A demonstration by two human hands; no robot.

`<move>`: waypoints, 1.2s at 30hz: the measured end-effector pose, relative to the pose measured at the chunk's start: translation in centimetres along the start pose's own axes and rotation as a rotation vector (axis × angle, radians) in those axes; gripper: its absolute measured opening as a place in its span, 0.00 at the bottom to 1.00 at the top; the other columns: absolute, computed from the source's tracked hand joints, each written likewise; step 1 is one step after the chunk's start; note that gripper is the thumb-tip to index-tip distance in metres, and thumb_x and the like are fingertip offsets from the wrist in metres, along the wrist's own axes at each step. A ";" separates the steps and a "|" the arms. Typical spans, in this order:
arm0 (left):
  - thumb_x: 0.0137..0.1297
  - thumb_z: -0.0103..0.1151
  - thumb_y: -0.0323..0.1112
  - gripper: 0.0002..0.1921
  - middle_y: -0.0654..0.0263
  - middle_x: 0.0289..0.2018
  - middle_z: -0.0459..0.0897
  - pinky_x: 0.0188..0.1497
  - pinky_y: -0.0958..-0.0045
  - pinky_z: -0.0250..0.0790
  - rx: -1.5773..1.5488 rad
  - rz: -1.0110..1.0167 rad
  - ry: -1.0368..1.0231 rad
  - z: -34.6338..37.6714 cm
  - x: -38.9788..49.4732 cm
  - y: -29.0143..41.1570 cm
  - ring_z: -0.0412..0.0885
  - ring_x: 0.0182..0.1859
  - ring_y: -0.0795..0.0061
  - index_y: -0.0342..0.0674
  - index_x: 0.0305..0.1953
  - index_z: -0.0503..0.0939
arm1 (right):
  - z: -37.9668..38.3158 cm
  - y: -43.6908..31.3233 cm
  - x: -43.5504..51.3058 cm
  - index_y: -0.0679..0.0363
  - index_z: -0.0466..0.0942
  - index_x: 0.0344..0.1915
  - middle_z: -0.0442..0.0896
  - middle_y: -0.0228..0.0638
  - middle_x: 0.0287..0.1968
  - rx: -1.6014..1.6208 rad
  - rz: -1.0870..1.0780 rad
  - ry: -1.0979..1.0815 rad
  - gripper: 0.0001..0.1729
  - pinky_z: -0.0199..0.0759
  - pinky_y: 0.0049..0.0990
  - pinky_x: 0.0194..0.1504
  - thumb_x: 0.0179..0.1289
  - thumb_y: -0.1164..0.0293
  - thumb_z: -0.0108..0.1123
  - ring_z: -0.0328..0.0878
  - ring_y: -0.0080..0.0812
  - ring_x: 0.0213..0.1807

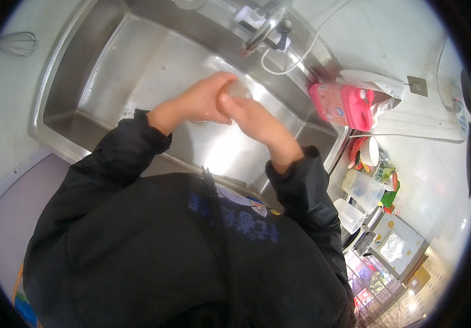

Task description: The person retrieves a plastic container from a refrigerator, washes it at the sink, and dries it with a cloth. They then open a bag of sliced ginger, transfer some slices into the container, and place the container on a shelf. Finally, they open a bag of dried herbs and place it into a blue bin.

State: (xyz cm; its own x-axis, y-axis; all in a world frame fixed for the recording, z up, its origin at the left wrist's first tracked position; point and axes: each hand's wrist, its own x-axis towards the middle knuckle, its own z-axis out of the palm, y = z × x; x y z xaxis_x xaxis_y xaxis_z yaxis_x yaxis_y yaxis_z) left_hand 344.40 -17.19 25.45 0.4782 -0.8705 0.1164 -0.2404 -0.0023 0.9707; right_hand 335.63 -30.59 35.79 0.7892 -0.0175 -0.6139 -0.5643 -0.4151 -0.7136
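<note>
Over the stainless steel sink [137, 65], both hands meet around a clear, round-rimmed vessel [241, 88], which looks like a glass or plastic cup. Its lower part is hidden by my fingers. My left hand [204, 98], with water drops on its skin, wraps the vessel from the left. From the other side my right hand [256, 119] grips it, the thumb lying towards the left hand. The curved metal faucet [266, 30] reaches over the sink's far edge, beyond the hands. No water stream can be made out.
A pink plastic jug [336, 104] stands by the sink's right corner. A white cable [301, 61] loops near the faucet. Translucent plastic containers [362, 190] and a white ribbed cup [369, 151] are at right. A wire whisk [18, 44] hangs at far left.
</note>
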 end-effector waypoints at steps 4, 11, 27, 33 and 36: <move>0.40 0.76 0.39 0.41 0.60 0.56 0.71 0.58 0.67 0.65 0.074 0.060 0.033 0.2 -0.9 0.9 0.70 0.59 0.66 0.40 0.58 0.65 | 0.1 1.0 -0.6 0.67 0.78 0.43 0.82 0.43 0.35 0.015 -0.148 -0.114 0.16 0.69 0.27 0.42 0.66 0.64 0.56 0.77 0.31 0.38; 0.57 0.67 0.49 0.37 0.63 0.60 0.67 0.58 0.64 0.67 -0.745 -0.090 0.254 2.0 -3.2 0.2 0.70 0.61 0.67 0.45 0.63 0.60 | 2.1 1.2 -1.7 0.66 0.72 0.54 0.81 0.37 0.45 0.545 -0.190 0.096 0.22 0.69 0.27 0.49 0.59 0.75 0.58 0.76 0.26 0.45; 0.73 0.34 0.59 0.29 0.61 0.59 0.70 0.55 0.56 0.71 -1.299 -0.609 -0.094 1.1 -3.0 -0.2 0.73 0.59 0.65 0.45 0.64 0.61 | 3.0 1.3 -2.3 0.66 0.77 0.41 0.80 0.47 0.37 -0.859 -0.444 0.079 0.13 0.71 0.41 0.47 0.56 0.73 0.60 0.76 0.52 0.43; 0.74 0.32 0.57 0.28 0.62 0.59 0.70 0.55 0.56 0.72 -1.306 -0.460 0.002 1.8 -3.5 -0.3 0.73 0.58 0.65 0.46 0.65 0.60 | 3.4 -0.3 -2.7 0.68 0.76 0.44 0.82 0.47 0.39 -0.233 -0.065 0.103 0.14 0.71 0.36 0.46 0.57 0.75 0.60 0.79 0.46 0.40; 0.74 0.31 0.57 0.27 0.62 0.59 0.71 0.56 0.57 0.71 -1.298 -0.413 0.030 2.0 -3.5 -0.1 0.73 0.58 0.66 0.47 0.66 0.58 | 2.9 -0.2 -2.5 0.65 0.75 0.47 0.82 0.48 0.42 -0.107 -0.065 0.148 0.18 0.73 0.34 0.46 0.54 0.75 0.63 0.81 0.46 0.42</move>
State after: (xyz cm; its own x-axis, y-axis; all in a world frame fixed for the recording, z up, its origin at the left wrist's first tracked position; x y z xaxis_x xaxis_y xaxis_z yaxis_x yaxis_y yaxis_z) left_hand 341.02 -15.11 24.49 0.3431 -0.9082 -0.2398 0.8759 0.2171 0.4309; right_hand 333.03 -27.84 36.50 0.8544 -0.1177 -0.5060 -0.4884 -0.5143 -0.7050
